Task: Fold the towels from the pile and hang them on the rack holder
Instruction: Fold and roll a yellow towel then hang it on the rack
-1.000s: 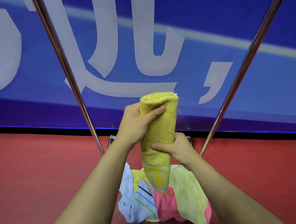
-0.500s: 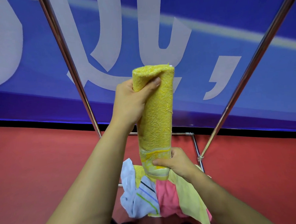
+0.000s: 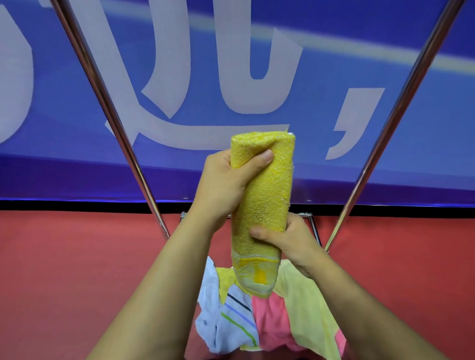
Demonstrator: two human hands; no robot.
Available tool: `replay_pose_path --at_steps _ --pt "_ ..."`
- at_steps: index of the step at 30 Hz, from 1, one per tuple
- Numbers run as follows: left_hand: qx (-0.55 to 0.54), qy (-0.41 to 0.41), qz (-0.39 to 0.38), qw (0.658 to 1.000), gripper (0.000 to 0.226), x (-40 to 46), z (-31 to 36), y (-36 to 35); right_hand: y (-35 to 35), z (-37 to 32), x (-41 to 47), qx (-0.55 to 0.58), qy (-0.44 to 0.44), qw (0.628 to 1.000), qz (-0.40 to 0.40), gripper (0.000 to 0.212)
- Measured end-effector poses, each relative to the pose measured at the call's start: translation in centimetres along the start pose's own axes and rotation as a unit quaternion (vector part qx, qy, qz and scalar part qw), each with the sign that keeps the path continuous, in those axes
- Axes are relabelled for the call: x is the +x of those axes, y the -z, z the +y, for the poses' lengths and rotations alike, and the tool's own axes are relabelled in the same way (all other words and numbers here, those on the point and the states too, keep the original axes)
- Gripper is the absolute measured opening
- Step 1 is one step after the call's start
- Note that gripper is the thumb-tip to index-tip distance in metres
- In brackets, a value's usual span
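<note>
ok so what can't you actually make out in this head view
- Rack poles: tops cut off by the frame's upper edge, so no hanging bar shows.
- Towel pile: partly hidden by the yellow towel and both forearms.
- Left hand, right hand: fingers hidden behind the towel.

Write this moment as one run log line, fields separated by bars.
left hand grips yellow towel top | right hand grips lower part | towel folded, upright | pile below | not hung
</note>
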State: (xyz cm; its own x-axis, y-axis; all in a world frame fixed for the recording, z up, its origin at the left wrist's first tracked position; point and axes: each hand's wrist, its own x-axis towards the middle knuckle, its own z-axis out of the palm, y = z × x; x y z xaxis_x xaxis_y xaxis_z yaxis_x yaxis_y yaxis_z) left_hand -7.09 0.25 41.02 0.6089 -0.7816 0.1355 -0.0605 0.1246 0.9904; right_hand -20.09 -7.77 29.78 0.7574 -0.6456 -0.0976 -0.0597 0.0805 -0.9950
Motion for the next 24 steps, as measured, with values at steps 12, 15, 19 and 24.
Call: replay_pose_path --at_steps 12,15,19,24 --pt "-0.112 0.236 0.151 0.953 0.02 2.2 -6.1 3.6 -0.3 -4.0 -2.5 -0.093 0.096 0.988 -0.084 0.082" --pt "-0.115 0.301 0.124 0.938 0.032 2.2 -8.1 4.0 -0.4 -4.5 -2.7 -0.119 0.108 0.984 -0.08 0.039" --pt "-0.095 0.333 0.092 0.933 0.037 1.9 -9.6 4.2 -0.2 -5.0 -3.1 -0.073 0.11 0.988 -0.08 0.017" --pt "-0.032 0.34 0.066 0.937 0.032 1.3 -10.2 3.8 0.2 -5.6 -3.2 0.037 0.088 0.99 -0.1 0.039"
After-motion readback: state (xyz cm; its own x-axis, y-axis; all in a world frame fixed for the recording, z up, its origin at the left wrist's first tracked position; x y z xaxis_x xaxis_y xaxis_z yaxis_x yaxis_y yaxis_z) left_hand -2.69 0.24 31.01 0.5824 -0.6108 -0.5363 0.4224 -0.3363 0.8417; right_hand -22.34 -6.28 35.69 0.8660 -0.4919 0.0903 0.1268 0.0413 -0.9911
